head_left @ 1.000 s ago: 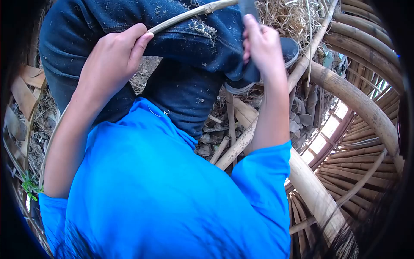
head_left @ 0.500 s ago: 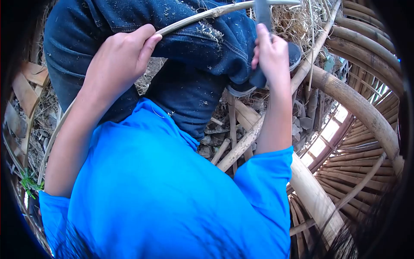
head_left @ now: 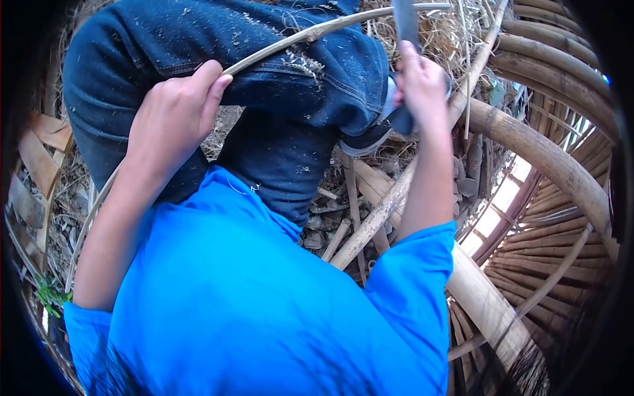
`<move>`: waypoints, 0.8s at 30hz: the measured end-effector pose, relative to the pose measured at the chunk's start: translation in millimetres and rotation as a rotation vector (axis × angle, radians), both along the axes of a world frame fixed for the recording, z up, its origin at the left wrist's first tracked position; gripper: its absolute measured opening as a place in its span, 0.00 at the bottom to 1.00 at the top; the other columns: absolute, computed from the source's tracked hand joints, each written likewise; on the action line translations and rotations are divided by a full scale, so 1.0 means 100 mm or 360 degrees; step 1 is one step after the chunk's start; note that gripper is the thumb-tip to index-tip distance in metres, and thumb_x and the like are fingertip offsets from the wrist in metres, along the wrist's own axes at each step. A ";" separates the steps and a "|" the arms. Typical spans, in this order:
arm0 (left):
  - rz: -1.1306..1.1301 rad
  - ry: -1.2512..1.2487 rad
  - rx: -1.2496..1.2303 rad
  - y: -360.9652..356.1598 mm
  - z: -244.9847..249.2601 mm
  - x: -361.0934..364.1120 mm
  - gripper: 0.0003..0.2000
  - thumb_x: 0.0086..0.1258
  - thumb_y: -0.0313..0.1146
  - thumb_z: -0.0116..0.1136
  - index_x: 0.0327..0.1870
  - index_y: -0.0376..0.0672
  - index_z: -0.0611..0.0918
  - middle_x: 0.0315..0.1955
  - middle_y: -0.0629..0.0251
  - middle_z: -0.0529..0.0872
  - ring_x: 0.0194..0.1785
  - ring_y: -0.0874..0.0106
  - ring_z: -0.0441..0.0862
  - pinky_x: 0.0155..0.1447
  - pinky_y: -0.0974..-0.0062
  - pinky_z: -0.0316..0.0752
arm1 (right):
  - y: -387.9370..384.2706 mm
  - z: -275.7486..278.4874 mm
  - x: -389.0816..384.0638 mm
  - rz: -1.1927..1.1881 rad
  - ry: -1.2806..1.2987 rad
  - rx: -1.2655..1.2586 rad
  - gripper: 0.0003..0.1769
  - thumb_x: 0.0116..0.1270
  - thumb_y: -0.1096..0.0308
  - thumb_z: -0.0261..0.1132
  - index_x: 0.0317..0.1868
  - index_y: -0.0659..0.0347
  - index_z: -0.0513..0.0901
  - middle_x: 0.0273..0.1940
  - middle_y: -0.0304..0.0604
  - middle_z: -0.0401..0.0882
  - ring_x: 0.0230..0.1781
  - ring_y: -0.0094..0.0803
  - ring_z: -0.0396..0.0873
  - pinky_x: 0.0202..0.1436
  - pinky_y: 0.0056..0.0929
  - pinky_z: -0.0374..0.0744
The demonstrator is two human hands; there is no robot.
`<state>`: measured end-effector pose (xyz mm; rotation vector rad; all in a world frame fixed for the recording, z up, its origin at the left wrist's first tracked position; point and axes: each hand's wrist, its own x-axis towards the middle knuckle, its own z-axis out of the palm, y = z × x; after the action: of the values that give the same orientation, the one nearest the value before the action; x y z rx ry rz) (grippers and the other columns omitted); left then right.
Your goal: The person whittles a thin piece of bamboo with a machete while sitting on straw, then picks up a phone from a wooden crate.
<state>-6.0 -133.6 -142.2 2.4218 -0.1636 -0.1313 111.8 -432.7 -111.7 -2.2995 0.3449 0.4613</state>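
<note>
My left hand [head_left: 177, 119] is closed around a long, thin, pale bamboo strip [head_left: 284, 42], thumb along its top. The strip curves over my jeans [head_left: 251, 26] to the upper right, and a length of it also runs back beneath my left forearm. In my closed right hand [head_left: 422, 86] is a knife [head_left: 405, 23] with a broad grey blade, pointing up and away. The blade crosses the strip near its far end in this view. Its dark handle shows below my fist. Pale shavings [head_left: 304, 65] lie on the jeans, under the strip.
Thick bamboo poles [head_left: 541, 155] curve along the right side, beside a slatted bamboo structure [head_left: 541, 264]. A heap of fine shavings [head_left: 436, 36] lies beyond my shoe [head_left: 366, 142]. Flat split pieces [head_left: 43, 158] stand at the left, near a small green plant [head_left: 51, 294].
My left hand has shifted slightly left and down with the strip. My right hand and the knife have moved a little down and to the right.
</note>
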 end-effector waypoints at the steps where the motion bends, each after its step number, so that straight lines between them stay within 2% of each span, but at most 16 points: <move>1: 0.0024 -0.0008 0.0028 0.00 0.00 0.01 0.10 0.75 0.34 0.51 0.33 0.39 0.72 0.18 0.48 0.75 0.27 0.49 0.78 0.29 0.54 0.67 | 0.15 0.01 -0.09 -0.0001 0.0031 0.0051 0.27 0.72 0.50 0.58 0.25 0.66 0.75 0.13 0.36 0.70 0.11 0.22 0.73 0.14 0.23 0.70; 3: 0.0020 0.0019 0.0031 0.01 0.03 0.01 0.10 0.75 0.34 0.51 0.33 0.39 0.72 0.18 0.48 0.75 0.27 0.49 0.78 0.29 0.54 0.67 | 0.34 0.03 -0.22 0.0139 0.0149 0.0218 0.26 0.72 0.50 0.58 0.25 0.67 0.75 0.13 0.36 0.70 0.11 0.22 0.73 0.14 0.23 0.70; 4: 0.0011 0.0073 0.0035 0.02 0.04 0.00 0.10 0.75 0.34 0.51 0.33 0.39 0.72 0.18 0.48 0.76 0.26 0.49 0.78 0.29 0.53 0.67 | 0.31 0.02 -0.19 0.0082 0.0131 0.0083 0.27 0.72 0.51 0.58 0.24 0.67 0.75 0.13 0.37 0.71 0.10 0.23 0.73 0.14 0.24 0.71; 5: 0.0012 0.0062 0.0049 0.02 0.04 0.01 0.10 0.75 0.34 0.51 0.33 0.39 0.72 0.18 0.48 0.76 0.26 0.49 0.78 0.29 0.53 0.67 | 0.22 -0.02 -0.11 0.0044 0.0172 0.0131 0.27 0.73 0.52 0.58 0.23 0.68 0.75 0.13 0.38 0.72 0.11 0.23 0.74 0.14 0.25 0.72; 7: 0.0001 -0.0014 0.0058 0.01 0.04 0.03 0.11 0.75 0.37 0.50 0.32 0.41 0.72 0.17 0.50 0.78 0.24 0.52 0.80 0.27 0.55 0.73 | 0.22 -0.04 0.00 -0.0055 -0.0028 0.0017 0.26 0.72 0.52 0.59 0.24 0.68 0.75 0.14 0.39 0.73 0.11 0.24 0.75 0.15 0.25 0.73; 9: -0.0011 -0.0039 0.0078 0.02 0.04 0.02 0.11 0.74 0.36 0.51 0.32 0.41 0.72 0.16 0.50 0.78 0.24 0.53 0.81 0.26 0.55 0.73 | 0.33 -0.02 -0.09 -0.0013 -0.0046 -0.0040 0.26 0.73 0.52 0.58 0.23 0.67 0.76 0.13 0.39 0.73 0.11 0.26 0.76 0.15 0.26 0.73; 13: -0.0068 -0.0045 0.0136 0.02 0.05 0.02 0.10 0.74 0.36 0.51 0.31 0.41 0.72 0.17 0.52 0.78 0.23 0.53 0.80 0.25 0.56 0.72 | -0.01 0.13 0.04 0.0074 0.0153 -0.0028 0.27 0.72 0.52 0.57 0.21 0.66 0.75 0.13 0.38 0.72 0.11 0.24 0.75 0.14 0.26 0.72; 14: -0.0041 -0.0047 0.0140 0.00 0.05 0.04 0.11 0.74 0.36 0.51 0.31 0.41 0.72 0.17 0.52 0.78 0.23 0.53 0.80 0.25 0.56 0.72 | -0.04 0.07 0.07 0.0033 0.0059 -0.0026 0.28 0.72 0.51 0.57 0.21 0.66 0.75 0.13 0.38 0.73 0.11 0.24 0.75 0.14 0.26 0.71; 15: -0.0012 -0.0043 0.0141 -0.01 0.05 0.03 0.11 0.74 0.36 0.51 0.31 0.42 0.72 0.17 0.52 0.78 0.23 0.53 0.80 0.25 0.56 0.72 | 0.02 0.03 0.04 -0.0047 0.0025 -0.0066 0.27 0.72 0.51 0.58 0.21 0.66 0.76 0.14 0.39 0.74 0.11 0.26 0.75 0.15 0.27 0.72; 17: -0.0019 -0.0052 0.0137 -0.01 0.06 0.05 0.11 0.75 0.35 0.50 0.30 0.42 0.72 0.17 0.52 0.78 0.23 0.54 0.80 0.25 0.57 0.72 | 0.33 0.01 -0.15 0.0065 0.0111 0.0071 0.27 0.71 0.51 0.59 0.22 0.67 0.77 0.14 0.41 0.75 0.12 0.27 0.77 0.17 0.29 0.74; 20: -0.0010 0.0026 0.0124 0.02 0.08 0.04 0.11 0.74 0.35 0.51 0.30 0.41 0.71 0.17 0.52 0.78 0.22 0.53 0.80 0.25 0.56 0.72 | 0.32 -0.05 -0.10 0.0282 0.0059 -0.0011 0.27 0.72 0.51 0.58 0.25 0.68 0.79 0.14 0.44 0.75 0.13 0.30 0.78 0.18 0.31 0.75; 21: -0.0006 0.0021 0.0107 0.01 0.10 0.05 0.11 0.74 0.35 0.51 0.29 0.41 0.71 0.17 0.52 0.78 0.22 0.53 0.80 0.25 0.56 0.72 | 0.33 0.03 -0.01 0.0029 0.0089 0.0003 0.26 0.72 0.52 0.57 0.25 0.68 0.79 0.14 0.46 0.75 0.13 0.32 0.78 0.19 0.33 0.75; 23: -0.0017 0.0033 0.0098 0.02 0.10 0.05 0.11 0.74 0.35 0.51 0.30 0.41 0.71 0.17 0.52 0.78 0.22 0.53 0.80 0.25 0.56 0.72 | 0.25 -0.02 0.10 0.0002 0.0012 -0.0082 0.27 0.72 0.52 0.57 0.25 0.69 0.79 0.15 0.48 0.76 0.12 0.33 0.77 0.19 0.34 0.74; 24: -0.0015 0.0039 0.0096 0.03 0.09 0.05 0.11 0.74 0.34 0.51 0.30 0.41 0.72 0.17 0.52 0.78 0.22 0.53 0.80 0.25 0.56 0.72 | 0.35 0.03 0.06 0.0068 0.0043 -0.0131 0.28 0.71 0.51 0.57 0.24 0.69 0.79 0.16 0.52 0.77 0.17 0.40 0.80 0.24 0.38 0.76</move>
<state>-1.3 -130.1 -133.4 2.4787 -0.1619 -0.1724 117.6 -397.6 -109.0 -2.3861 0.3340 0.5090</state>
